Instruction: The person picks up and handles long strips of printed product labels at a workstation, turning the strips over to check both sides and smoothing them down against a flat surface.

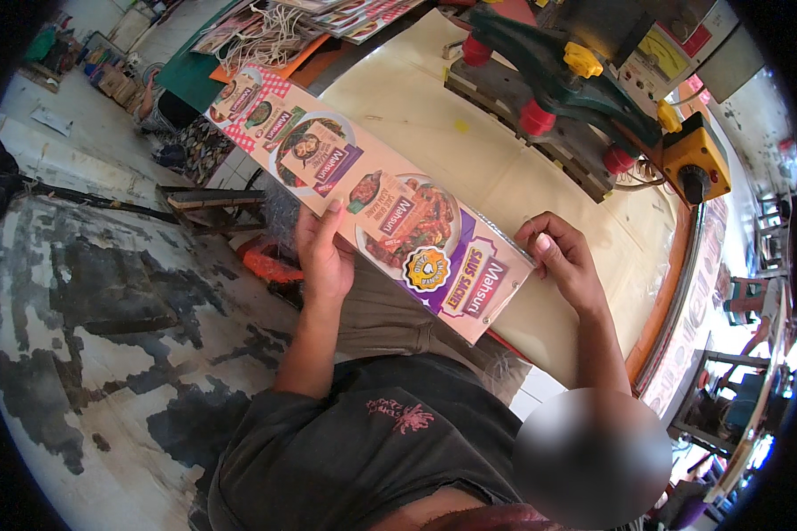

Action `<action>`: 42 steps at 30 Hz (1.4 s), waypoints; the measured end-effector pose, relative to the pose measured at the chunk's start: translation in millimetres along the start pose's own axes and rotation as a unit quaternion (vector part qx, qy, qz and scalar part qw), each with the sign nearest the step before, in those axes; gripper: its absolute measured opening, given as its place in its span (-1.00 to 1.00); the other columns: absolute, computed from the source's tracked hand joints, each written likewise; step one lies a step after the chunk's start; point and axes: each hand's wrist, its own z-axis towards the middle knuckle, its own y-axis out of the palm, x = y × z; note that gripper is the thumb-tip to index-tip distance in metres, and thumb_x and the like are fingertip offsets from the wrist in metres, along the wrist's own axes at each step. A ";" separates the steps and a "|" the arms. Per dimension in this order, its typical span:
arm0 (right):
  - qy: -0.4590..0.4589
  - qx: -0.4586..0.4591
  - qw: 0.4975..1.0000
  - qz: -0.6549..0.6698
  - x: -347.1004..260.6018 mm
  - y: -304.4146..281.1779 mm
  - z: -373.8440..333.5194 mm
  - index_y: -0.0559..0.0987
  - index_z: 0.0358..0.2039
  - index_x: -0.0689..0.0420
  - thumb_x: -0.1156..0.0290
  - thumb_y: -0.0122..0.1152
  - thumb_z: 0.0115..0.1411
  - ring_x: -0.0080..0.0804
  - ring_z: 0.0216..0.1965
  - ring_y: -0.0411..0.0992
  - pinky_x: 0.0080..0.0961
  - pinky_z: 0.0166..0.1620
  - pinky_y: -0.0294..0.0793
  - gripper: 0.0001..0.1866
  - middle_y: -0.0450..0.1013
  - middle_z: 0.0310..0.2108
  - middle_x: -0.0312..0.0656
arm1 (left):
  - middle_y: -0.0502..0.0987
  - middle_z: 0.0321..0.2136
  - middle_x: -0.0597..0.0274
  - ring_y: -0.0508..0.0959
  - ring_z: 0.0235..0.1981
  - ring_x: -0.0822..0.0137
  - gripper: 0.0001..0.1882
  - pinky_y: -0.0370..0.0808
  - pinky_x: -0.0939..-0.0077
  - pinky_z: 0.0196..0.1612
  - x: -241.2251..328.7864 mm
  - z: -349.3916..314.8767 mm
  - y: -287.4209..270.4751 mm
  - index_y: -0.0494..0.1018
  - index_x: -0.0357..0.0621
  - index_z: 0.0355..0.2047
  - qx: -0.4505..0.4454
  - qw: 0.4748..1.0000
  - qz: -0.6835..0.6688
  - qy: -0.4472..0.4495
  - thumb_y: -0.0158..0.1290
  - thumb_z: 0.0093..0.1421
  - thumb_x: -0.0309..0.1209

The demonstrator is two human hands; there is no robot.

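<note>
A long printed cardboard display strip [376, 217], peach with food pictures and a purple band, slants across the middle. My left hand [325, 252] grips its near-left edge, thumb on the printed face and fingers underneath. At the strip's lower right end, small metal eyelets show near the corners. My right hand [562, 257] is beside that end, fingers curled and thumb bent against them in a pinch. Anything thin between those fingertips is too small to make out. The strip is held tilted above my lap and the table's edge.
A cream-covered table [629, 257] carries a dark green machine [562, 75] with red and yellow knobs. A yellow switch box [695, 159] sits at its right. Printed cards with white strings [270, 35] are piled at the far left. A wooden stool [208, 199] stands left.
</note>
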 end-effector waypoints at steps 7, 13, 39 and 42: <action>0.026 0.001 0.999 -0.034 -2.5 -3.1 -4.8 0.57 -0.15 0.21 0.15 0.21 0.39 -0.76 -0.44 0.26 -0.70 -0.39 0.20 -0.67 0.43 -0.43 -0.44 | 0.49 0.14 0.11 0.54 0.12 0.30 -0.58 0.56 0.32 0.12 -9.7 -3.3 6.8 0.29 -0.23 0.24 0.010 1.000 -0.016 0.005 0.00 0.41 -0.44; 0.046 0.011 0.998 -0.037 2.0 -11.2 -5.4 0.56 -0.21 0.19 0.21 0.19 0.39 -0.77 -0.47 0.27 -0.70 -0.41 0.21 -0.73 0.42 -0.48 -0.46 | 0.49 0.14 0.10 0.56 0.10 0.29 -0.59 0.59 0.30 0.08 -14.7 -4.0 0.9 0.30 -0.25 0.23 0.012 1.000 0.004 0.011 -0.01 0.42 -0.42; -0.063 -0.067 0.996 -0.007 -40.0 -62.7 -41.9 0.49 -0.61 0.19 0.22 0.19 0.40 -0.67 -0.61 0.34 -0.60 -0.50 0.27 -0.56 0.40 -0.69 -0.38 | 0.53 0.16 0.10 0.57 0.11 0.23 -0.48 0.50 0.19 0.18 29.4 27.6 -69.9 0.37 -0.31 0.24 0.168 0.986 -0.015 0.005 0.06 0.40 -0.22; -0.067 -0.130 0.986 -0.075 -55.9 -73.5 -48.7 0.53 -0.57 0.20 0.17 0.18 0.41 -0.66 -0.60 0.36 -0.57 -0.48 0.28 -0.55 0.42 -0.69 -0.37 | 0.52 0.16 0.11 0.55 0.13 0.23 -0.46 0.47 0.19 0.21 29.6 27.5 -63.6 0.36 -0.31 0.25 0.164 0.986 -0.014 -0.002 0.08 0.39 -0.22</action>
